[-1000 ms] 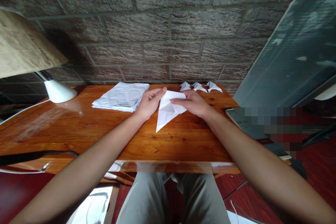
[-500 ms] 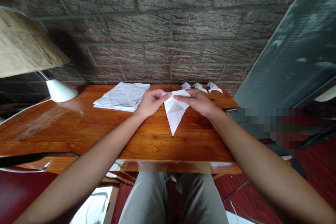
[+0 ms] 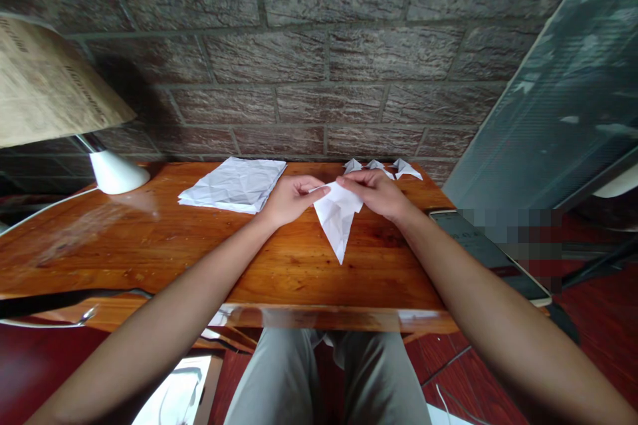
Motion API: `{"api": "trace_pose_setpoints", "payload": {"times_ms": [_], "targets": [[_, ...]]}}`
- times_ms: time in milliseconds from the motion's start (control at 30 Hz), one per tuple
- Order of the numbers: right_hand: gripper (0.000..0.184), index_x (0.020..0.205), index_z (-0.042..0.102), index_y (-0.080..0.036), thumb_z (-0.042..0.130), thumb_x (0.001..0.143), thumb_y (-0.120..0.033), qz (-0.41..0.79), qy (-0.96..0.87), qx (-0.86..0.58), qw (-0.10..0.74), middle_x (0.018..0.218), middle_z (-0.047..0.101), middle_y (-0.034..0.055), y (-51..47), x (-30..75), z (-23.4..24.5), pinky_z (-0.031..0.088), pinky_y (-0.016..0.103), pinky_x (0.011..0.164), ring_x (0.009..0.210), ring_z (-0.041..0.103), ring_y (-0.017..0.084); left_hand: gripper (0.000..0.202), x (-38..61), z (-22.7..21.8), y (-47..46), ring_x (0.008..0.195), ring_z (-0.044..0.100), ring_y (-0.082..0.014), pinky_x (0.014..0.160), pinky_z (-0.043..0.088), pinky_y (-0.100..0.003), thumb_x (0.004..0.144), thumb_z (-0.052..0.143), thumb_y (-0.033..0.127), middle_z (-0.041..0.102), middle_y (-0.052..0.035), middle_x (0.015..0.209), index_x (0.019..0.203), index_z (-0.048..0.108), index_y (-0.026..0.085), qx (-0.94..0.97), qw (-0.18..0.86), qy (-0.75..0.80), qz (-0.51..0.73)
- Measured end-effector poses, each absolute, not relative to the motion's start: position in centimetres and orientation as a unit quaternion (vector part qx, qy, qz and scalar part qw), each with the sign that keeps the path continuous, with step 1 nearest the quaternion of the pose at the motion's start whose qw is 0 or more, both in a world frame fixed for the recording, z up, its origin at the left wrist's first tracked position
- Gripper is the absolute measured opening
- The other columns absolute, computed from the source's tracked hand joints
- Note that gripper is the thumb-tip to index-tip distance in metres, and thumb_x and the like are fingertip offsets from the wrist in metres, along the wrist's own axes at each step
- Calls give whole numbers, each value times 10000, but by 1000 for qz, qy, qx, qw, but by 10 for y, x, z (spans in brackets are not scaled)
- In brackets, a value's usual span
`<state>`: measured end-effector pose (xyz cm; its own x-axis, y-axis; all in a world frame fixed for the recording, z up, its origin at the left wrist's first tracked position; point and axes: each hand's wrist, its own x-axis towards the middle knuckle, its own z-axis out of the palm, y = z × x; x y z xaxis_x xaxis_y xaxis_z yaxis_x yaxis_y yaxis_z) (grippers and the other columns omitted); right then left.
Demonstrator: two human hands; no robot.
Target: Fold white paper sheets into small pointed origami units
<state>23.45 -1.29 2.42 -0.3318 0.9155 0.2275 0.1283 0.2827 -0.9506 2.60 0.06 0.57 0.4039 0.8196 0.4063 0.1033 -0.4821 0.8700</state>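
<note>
A folded sheet of white paper [image 3: 339,218] hangs point down over the middle of the wooden table, creased into a kite-like shape. My left hand [image 3: 295,199] pinches its upper left edge between thumb and fingers. At the upper right edge, my right hand [image 3: 373,190] grips it with the thumb and fingers closed; part of the paper is hidden behind these fingers. Beyond my right hand, small folded paper pieces [image 3: 407,169] stand in a row by the wall. Left of my left hand lies a stack of creased white paper sheets [image 3: 234,182].
A lamp with a white base [image 3: 118,172] and a paper shade [image 3: 54,83] stands at the left. To the right, a dark-screened tablet [image 3: 478,246] lies by the table edge. A brick wall [image 3: 294,56] rises behind the wooden table [image 3: 124,239]. A black strap [image 3: 74,293] crosses the front left edge.
The folded paper has turned, its lower point swinging a little to the right and towards me. My right thumb has shifted from its front face to the upper edge.
</note>
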Motion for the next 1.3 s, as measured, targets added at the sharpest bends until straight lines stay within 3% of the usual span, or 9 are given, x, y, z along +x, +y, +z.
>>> {"api": "trace_pose_setpoints", "payload": {"times_ms": [133, 233, 467, 667, 800, 1067, 1200, 1300], "targets": [[533, 679, 664, -151, 664, 765, -677, 452, -694, -395, 397, 589, 588, -19, -14, 232, 23, 290, 238, 489, 518, 438, 88, 377, 27, 4, -2, 659, 609, -145, 610, 451, -246, 816, 699, 511, 736, -39, 767, 802, 752, 138, 760, 392, 314, 412], [564, 638, 647, -156, 635, 767, -705, 442, -672, -417, 424, 565, 579, -17, -13, 230, 23, 286, 243, 483, 497, 425, 86, 392, 30, 5, -3, 656, 601, -142, 612, 445, -244, 828, 682, 521, 728, -36, 753, 783, 747, 138, 762, 384, 312, 417], [466, 754, 725, -136, 885, 538, -518, 472, -633, -409, 458, 704, 690, 9, -11, 230, 20, 398, 253, 592, 628, 555, 129, 408, 27, 5, 0, 724, 617, -158, 662, 463, -250, 814, 691, 548, 745, -45, 808, 833, 748, 145, 741, 356, 330, 464], [470, 722, 729, -145, 790, 661, -607, 487, -632, -407, 444, 663, 683, 11, -10, 230, 19, 389, 256, 571, 590, 535, 124, 377, 27, 5, 2, 723, 608, -151, 686, 454, -247, 749, 764, 516, 729, -29, 802, 825, 746, 147, 743, 380, 337, 436], [442, 737, 744, -149, 787, 682, -585, 496, -623, -386, 465, 651, 679, -1, -8, 229, 17, 385, 244, 571, 579, 522, 108, 393, 28, 4, 3, 701, 593, -145, 674, 443, -249, 735, 770, 530, 711, -23, 775, 792, 727, 144, 719, 405, 346, 446], [362, 818, 781, -162, 869, 624, -455, 520, -551, -381, 530, 786, 748, 29, -6, 233, 20, 491, 276, 697, 676, 618, 129, 395, 31, 7, 3, 735, 609, -151, 706, 455, -255, 734, 775, 532, 726, -30, 821, 824, 732, 150, 714, 420, 331, 452], [371, 835, 783, -175, 855, 651, -489, 543, -562, -366, 506, 814, 761, 40, -5, 240, 22, 537, 309, 784, 737, 663, 146, 420, 31, 6, 3, 725, 611, -156, 695, 458, -261, 730, 764, 562, 726, -30, 807, 820, 732, 152, 709, 424, 338, 451], [387, 909, 786, -192, 891, 619, -426, 571, -567, -338, 488, 891, 775, 46, -5, 242, 22, 544, 349, 886, 834, 696, 165, 422, 27, 5, 3, 737, 614, -157, 714, 467, -263, 719, 775, 561, 729, -32, 807, 810, 731, 152, 707, 416, 340, 459]]}}
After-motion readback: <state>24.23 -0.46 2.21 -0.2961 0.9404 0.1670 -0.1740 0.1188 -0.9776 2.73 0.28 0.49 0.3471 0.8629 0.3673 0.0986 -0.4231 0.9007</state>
